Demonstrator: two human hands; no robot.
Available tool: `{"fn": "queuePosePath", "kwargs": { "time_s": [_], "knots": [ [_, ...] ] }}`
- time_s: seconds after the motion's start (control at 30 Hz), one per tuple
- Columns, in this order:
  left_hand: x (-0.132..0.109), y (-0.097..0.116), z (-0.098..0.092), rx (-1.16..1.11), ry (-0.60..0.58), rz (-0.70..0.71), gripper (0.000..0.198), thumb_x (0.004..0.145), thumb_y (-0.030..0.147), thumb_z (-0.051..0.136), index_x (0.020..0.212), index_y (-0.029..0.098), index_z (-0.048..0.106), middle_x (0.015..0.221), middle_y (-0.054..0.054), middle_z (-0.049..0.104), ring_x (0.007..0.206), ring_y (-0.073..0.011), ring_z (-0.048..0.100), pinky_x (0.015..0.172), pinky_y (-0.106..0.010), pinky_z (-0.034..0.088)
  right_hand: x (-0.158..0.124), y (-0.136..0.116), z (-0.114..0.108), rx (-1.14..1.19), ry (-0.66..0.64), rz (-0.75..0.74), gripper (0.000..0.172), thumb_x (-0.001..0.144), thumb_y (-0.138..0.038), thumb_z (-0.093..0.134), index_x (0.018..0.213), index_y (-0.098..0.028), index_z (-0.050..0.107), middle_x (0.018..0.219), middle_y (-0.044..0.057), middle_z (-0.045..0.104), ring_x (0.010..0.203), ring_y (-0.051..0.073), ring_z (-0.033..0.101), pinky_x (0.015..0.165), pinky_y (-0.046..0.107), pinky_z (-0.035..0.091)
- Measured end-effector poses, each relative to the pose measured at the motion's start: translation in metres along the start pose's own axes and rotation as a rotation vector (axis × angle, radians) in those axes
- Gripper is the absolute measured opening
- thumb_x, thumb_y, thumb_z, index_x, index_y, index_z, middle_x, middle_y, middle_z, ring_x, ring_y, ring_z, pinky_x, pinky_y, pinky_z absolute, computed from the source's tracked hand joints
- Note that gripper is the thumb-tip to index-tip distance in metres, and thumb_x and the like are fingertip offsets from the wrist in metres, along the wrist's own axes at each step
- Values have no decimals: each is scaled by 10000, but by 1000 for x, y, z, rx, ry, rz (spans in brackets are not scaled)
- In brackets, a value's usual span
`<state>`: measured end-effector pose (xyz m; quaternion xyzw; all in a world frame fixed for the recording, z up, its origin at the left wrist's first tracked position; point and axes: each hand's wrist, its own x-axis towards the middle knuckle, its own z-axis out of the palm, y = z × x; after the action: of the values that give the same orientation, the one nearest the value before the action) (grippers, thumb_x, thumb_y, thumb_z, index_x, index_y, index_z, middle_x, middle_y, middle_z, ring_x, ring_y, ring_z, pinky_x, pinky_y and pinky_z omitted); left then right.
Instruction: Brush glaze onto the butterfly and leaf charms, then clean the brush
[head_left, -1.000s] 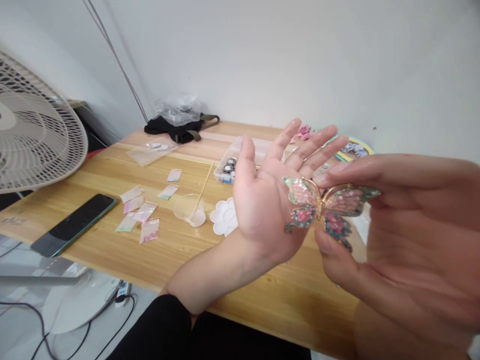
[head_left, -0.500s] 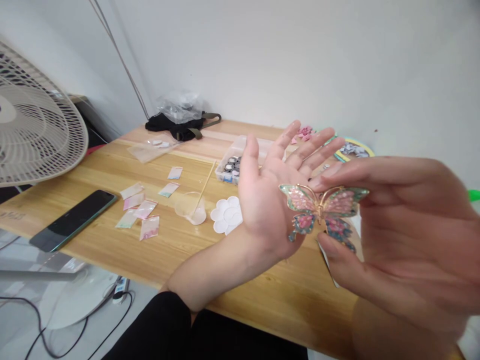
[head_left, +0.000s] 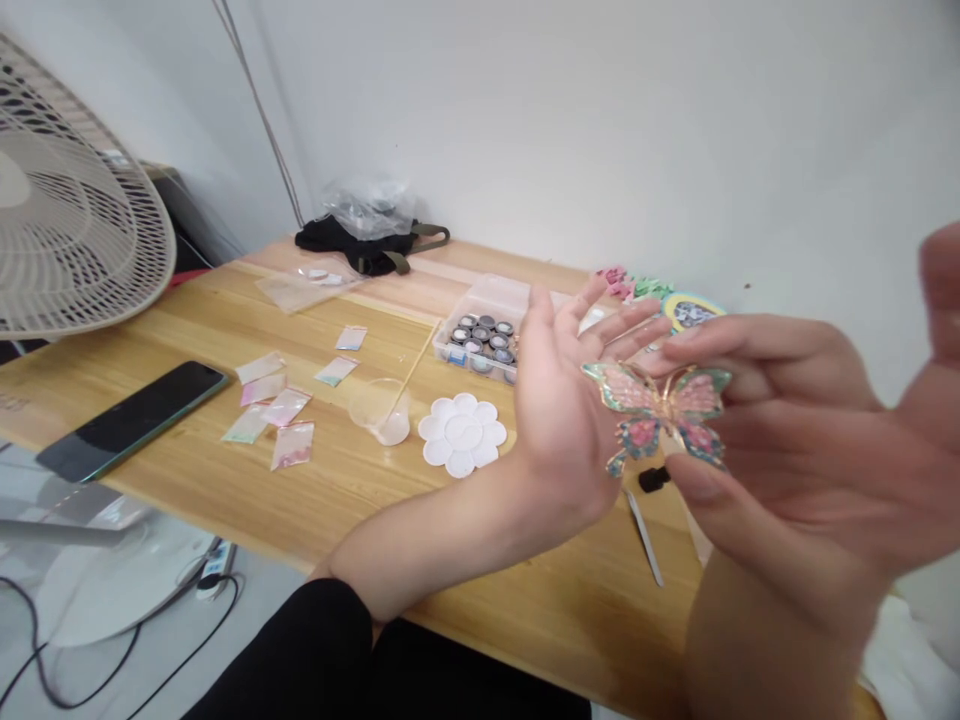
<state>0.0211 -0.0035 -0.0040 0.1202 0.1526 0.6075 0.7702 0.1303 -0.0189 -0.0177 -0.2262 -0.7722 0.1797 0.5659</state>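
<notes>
A butterfly ornament with gold outlines and glittery pink, green and blue wings is pinched between the thumb and finger of my right hand. Its patterned face is turned toward me. Just behind it, my left hand is open, palm up with the fingers stretched out. Whether the ornament touches the left palm I cannot tell. Below the hands, tweezers and a small black cap lie on the wooden table.
A white flower-shaped palette, a plastic cup with a stick, and a clear box of small round pots stand left of my hands. Further left are several small packets, a phone and a fan.
Both hands have shifted slightly right, uncovering the palette and the box of pots. The butterfly ornament has moved right with my right hand, whose other fingers have spread. The camera view has also shifted a little.
</notes>
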Motion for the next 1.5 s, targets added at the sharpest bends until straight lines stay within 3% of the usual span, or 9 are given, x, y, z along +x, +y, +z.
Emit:
{"fn": "queuePosePath", "kwargs": {
  "time_s": [0.13, 0.43, 0.63, 0.8, 1.0, 1.1, 1.23, 1.37, 1.5],
  "knots": [
    [-1, -3, 1, -10, 30, 8, 605, 984, 607, 261, 1356, 189, 490, 1334, -113, 628, 1371, -352, 483, 1096, -552, 425, 3, 2, 5, 7, 31, -44, 670, 700, -34, 632, 1255, -407, 585, 1080, 10, 605, 1025, 212, 604, 961, 454, 597],
    [0, -2, 1, -63, 44, 4, 563, 997, 570, 273, 1330, 177, 501, 1346, -118, 619, 1328, -334, 532, 1095, -519, 427, 1, 6, 6, -112, 94, -40, 725, 714, -134, 664, 1344, -462, 518, 1169, -4, 627, 1033, 254, 645, 835, 442, 635],
    [1, -2, 1, -40, 47, 7, 547, 995, 570, 275, 1314, 190, 504, 1299, -106, 642, 1307, -326, 551, 1079, -509, 442, -1, 8, 2, -90, 49, -36, 740, 729, -151, 692, 1368, -462, 486, 1098, -11, 665, 1081, 271, 641, 855, 494, 618],
    [3, -7, 1, -6, 69, 43, 548, 999, 555, 249, 1309, 177, 497, 1198, -131, 666, 1233, -310, 608, 1009, -463, 495, -1, 5, 0, -86, 23, -57, 861, 687, -55, 681, 1423, -421, 425, 1117, 2, 638, 1043, 235, 646, 903, 480, 613],
    [2, -16, -4, 97, 74, 19, 526, 992, 559, 247, 1246, 190, 523, 1209, -134, 641, 1242, -275, 591, 1035, -407, 460, 1, 2, -10, -174, 33, -180, 556, 687, 2, 634, 1129, -333, 606, 1099, 24, 623, 1045, 215, 644, 805, 387, 629],
    [4, -9, -21, 208, 109, 47, 515, 995, 545, 227, 1182, 176, 534, 1132, -137, 658, 1216, -267, 593, 1039, -404, 437, -11, 6, -24, -176, 58, -91, 677, 719, -54, 672, 1294, -372, 510, 1086, 27, 625, 1008, 216, 640, 805, 401, 619],
    [1, 15, -65, 336, 181, 135, 514, 953, 608, 302, 1081, 189, 572, 1059, -132, 673, 1158, -277, 614, 986, -388, 456, -61, 27, -35, -200, 135, 131, 811, 752, -160, 724, 1431, -397, 349, 1088, 36, 616, 963, 213, 645, 861, 429, 591],
    [-10, 32, -106, 385, 305, 118, 566, 922, 656, 313, 1110, 207, 603, 1159, -148, 659, 1223, -283, 587, 1015, -401, 443, -117, 62, -18, -265, 151, 463, 762, 796, -262, 685, 1427, -365, 269, 1126, 59, 563, 994, 224, 647, 885, 465, 569],
    [-13, 32, -123, 373, 333, 53, 547, 918, 651, 334, 1083, 213, 617, 1128, -144, 663, 1216, -286, 592, 1006, -409, 458, -133, 101, 8, -276, 95, 602, 735, 803, -307, 656, 1427, -304, 267, 1146, 95, 550, 983, 225, 659, 898, 453, 570]
  ]
}}
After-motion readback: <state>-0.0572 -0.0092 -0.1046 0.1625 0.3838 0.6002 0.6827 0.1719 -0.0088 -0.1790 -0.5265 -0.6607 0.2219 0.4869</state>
